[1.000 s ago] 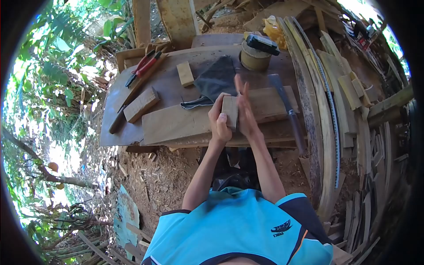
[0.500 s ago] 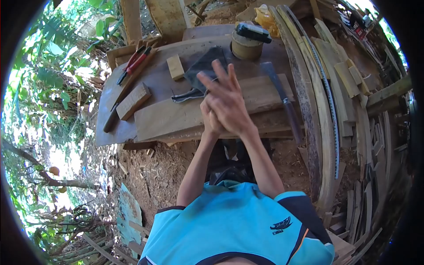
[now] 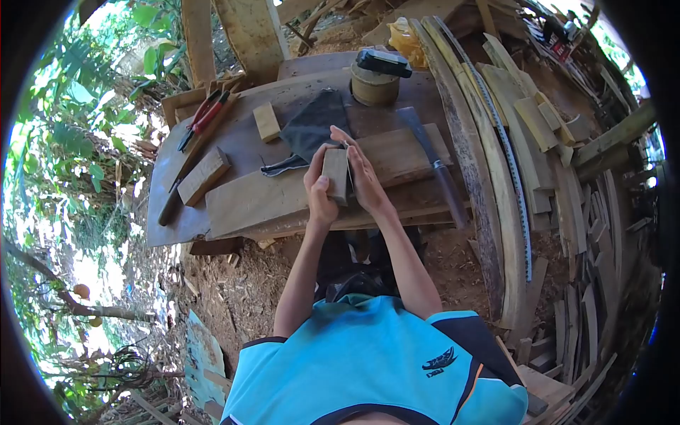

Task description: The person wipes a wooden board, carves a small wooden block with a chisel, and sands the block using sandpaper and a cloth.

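Note:
My left hand [image 3: 321, 188] is wrapped round a small wooden block [image 3: 336, 174], held upright above a wide plank [image 3: 269, 195]. My right hand [image 3: 364, 180] has its fingers stretched out, its palm beside the block's right side. Whether the palm touches the block I cannot tell. Behind the hands a dark cloth [image 3: 316, 126] lies on the table. To the right, a broad-bladed knife [image 3: 428, 152] rests across the plank, its handle towards me.
On the table [image 3: 164, 205] are red-handled pliers [image 3: 209, 113], two wooden blocks [image 3: 266, 122] [image 3: 204, 177] and a round container [image 3: 374, 86] with a black object on top. Long boards [image 3: 471, 163] stand along the right side, near a toothed blade [image 3: 504, 142].
My right hand has moved from across the front of my left hand to the block's right side, so the block shows again. The whole view has shifted slightly.

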Demonstrator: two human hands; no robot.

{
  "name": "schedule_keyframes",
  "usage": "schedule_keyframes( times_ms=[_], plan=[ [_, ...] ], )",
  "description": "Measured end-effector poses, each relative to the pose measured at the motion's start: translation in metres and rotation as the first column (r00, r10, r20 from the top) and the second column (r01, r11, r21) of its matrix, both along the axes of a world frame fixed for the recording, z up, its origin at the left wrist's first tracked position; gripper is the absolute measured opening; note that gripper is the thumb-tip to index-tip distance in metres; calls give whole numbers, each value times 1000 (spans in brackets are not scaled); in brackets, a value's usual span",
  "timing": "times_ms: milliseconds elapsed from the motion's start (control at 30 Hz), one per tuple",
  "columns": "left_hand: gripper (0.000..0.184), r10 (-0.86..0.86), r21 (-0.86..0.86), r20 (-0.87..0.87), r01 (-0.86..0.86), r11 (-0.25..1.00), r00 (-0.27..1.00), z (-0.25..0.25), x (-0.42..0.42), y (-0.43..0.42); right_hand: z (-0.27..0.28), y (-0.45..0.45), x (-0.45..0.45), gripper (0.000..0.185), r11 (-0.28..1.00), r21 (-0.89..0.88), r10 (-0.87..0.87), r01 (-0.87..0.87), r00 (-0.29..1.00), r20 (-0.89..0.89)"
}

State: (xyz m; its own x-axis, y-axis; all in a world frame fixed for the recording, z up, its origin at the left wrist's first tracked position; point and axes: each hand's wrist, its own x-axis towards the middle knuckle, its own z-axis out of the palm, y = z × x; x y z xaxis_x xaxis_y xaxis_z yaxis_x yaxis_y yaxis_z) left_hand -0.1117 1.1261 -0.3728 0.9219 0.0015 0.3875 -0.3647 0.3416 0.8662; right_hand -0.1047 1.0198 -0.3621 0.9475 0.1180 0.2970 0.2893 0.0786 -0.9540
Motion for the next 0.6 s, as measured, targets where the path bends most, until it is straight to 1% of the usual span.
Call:
schedule_keyframes(
  times_ms=[33, 67, 100, 133, 167, 267, 300, 367, 400, 433, 467, 500, 533, 567, 600],
  plan=[
    [68, -27, -58, -5, 26, 998, 1000, 2, -1, 0, -2, 5, -1, 42, 996, 74, -42, 42, 999, -11],
    [66, -48, -39, -12, 48, 998, 999, 1, 0, 2, -13, 5, 2, 37, 969, 242, -46, 54, 998, -42],
    [64, -69, -19, -16, 68, 997, 997, -1, 2, 5, -23, 5, 7, 33, 913, 402, -43, 69, 996, -72],
    [62, -90, 0, -23, 90, 996, 996, -4, 3, 7, -33, 3, 11, 29, 831, 550, -36, 87, 994, -104],
    [61, -110, -27, -33, 110, 994, 993, -4, 2, 6, -30, 2, 12, 24, 701, 694, -40, 162, 981, -189],
    [60, -157, -31, -49, 156, 987, 986, -2, 2, 8, -25, -12, 6, 25, 642, 755, 55, 134, 974, -219],
    [60, -160, -34, -50, 158, 987, 986, -1, 3, 7, -22, -14, 3, 26, 653, 749, 94, 110, 970, -224],
    [59, -169, -44, -57, 166, 985, 984, -2, 2, 6, -18, -17, 0, 27, 741, 670, 117, 42, 975, -190],
    [59, -141, -15, -40, 141, 990, 989, -3, 2, 6, -17, -18, -2, 28, 781, 624, 127, 10, 976, -175],
    [60, -115, 13, -21, 115, 993, 993, -4, 3, 5, -16, -14, -1, 30, 911, 404, -37, 75, 994, -103],
    [60, -90, 40, 1, 90, 995, 996, -5, 4, 5, -9, -4, 1, 33, 971, 165, -177, 173, 984, 11],
    [61, -39, 73, 32, 37, 997, 999, -6, 5, 3, 4, 6, 0, 37, 953, -71, -281, 294, 947, 154],
    [61, 12, 103, 61, -18, 994, 998, -7, 5, 1, 17, 14, -3, 40, 924, -212, -275, 317, 939, 206],
    [62, 64, 133, 88, -75, 988, 994, -10, 3, 0, 43, 22, -8, 44, 875, -348, -260, 338, 932, 253],
    [62, 67, 153, 86, -80, 985, 994, -5, 1, -1, 55, 26, -11, 48, 806, -473, -233, 355, 926, 298]
  ],
)
